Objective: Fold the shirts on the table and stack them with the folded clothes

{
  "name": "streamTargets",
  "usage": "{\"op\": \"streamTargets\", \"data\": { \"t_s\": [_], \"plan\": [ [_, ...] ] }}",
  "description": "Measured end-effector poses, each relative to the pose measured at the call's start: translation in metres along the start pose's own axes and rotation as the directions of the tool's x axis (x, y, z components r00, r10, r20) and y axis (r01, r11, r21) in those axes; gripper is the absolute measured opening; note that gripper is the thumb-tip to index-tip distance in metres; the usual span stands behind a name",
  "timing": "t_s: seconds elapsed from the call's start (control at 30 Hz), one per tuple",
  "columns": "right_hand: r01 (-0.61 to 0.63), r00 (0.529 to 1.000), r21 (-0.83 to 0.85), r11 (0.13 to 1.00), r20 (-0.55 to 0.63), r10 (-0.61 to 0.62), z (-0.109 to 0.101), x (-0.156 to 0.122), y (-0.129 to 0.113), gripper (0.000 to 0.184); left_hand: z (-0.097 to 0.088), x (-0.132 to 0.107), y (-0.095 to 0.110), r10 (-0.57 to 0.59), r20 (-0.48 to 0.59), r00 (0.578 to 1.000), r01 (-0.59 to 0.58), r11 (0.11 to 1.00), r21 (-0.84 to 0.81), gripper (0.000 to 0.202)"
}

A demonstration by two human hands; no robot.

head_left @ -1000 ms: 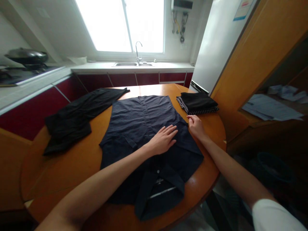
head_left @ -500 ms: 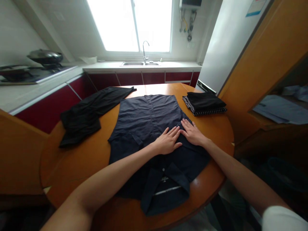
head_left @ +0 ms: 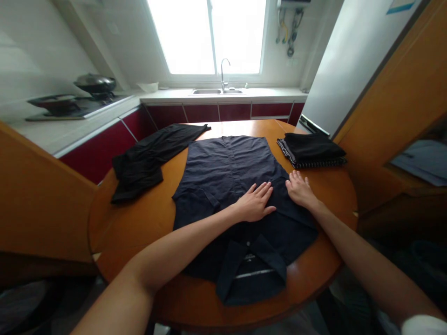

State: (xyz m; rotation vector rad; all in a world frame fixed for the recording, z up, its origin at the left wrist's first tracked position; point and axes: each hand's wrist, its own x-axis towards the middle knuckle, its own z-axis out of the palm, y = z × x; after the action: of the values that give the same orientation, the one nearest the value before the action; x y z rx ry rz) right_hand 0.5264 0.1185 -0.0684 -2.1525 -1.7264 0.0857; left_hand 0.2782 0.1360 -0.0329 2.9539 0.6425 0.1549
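A dark navy shirt (head_left: 237, 160) lies spread on the round wooden table (head_left: 139, 232), its collar towards me and its hem towards the window. My left hand (head_left: 255, 203) rests flat on the shirt near its middle, fingers stretched out. At the shirt's right side edge, my right hand (head_left: 299, 188) lies palm down with its fingers extended, partly over the cloth. Neither hand grips anything. Beyond my right hand sits a stack of folded dark clothes (head_left: 314, 148), black on top with a patterned piece beneath.
A black garment (head_left: 150, 158) lies loosely at the table's far left. Behind the table run a counter with a sink (head_left: 206, 91) and a stove with a lidded wok (head_left: 95, 83). A pale fridge (head_left: 335, 60) stands at the right.
My right hand has slid rightward, away from my left hand, to the shirt's side edge. My left hand stays on the shirt's middle. The camera view has turned slightly left.
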Motion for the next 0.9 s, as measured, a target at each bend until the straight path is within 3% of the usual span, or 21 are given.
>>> {"op": "streamTargets", "data": {
  "t_s": [0.13, 0.23, 0.3, 0.5, 0.7, 0.9],
  "plan": [
    [-0.127, 0.969, 0.252, 0.959, -0.176, 0.175, -0.012, 0.014, 0.019, 0.056, -0.002, 0.0, -0.001, 0.005, 0.005, 1.0, -0.005, 1.0, -0.002, 0.077],
    [-0.12, 0.92, 0.432, 0.894, -0.289, 0.264, -0.022, 0.019, 0.027, 0.047, -0.005, -0.001, -0.001, 0.005, 0.013, 1.0, -0.005, 1.0, -0.003, 0.077],
    [-0.086, 0.918, 0.466, 0.88, -0.307, 0.253, -0.025, 0.019, 0.026, 0.039, -0.006, -0.001, -0.001, 0.004, 0.015, 1.0, -0.004, 1.0, -0.002, 0.076],
    [-0.026, 0.975, 0.352, 0.936, -0.2, 0.102, -0.02, 0.013, 0.017, 0.023, -0.004, 0.0, -0.003, 0.018, -0.003, 1.0, -0.018, 1.0, -0.008, 0.075],
    [-0.032, 0.979, 0.234, 0.972, -0.187, 0.077, -0.018, 0.016, 0.019, 0.017, -0.002, 0.001, -0.004, 0.019, -0.018, 1.0, -0.019, 1.0, -0.006, 0.074],
    [-0.019, 0.981, 0.222, 0.975, -0.183, 0.061, -0.021, 0.016, 0.019, 0.017, -0.007, 0.0, 0.0, 0.01, 0.005, 1.0, -0.01, 1.0, -0.001, 0.072]
  ]
}}
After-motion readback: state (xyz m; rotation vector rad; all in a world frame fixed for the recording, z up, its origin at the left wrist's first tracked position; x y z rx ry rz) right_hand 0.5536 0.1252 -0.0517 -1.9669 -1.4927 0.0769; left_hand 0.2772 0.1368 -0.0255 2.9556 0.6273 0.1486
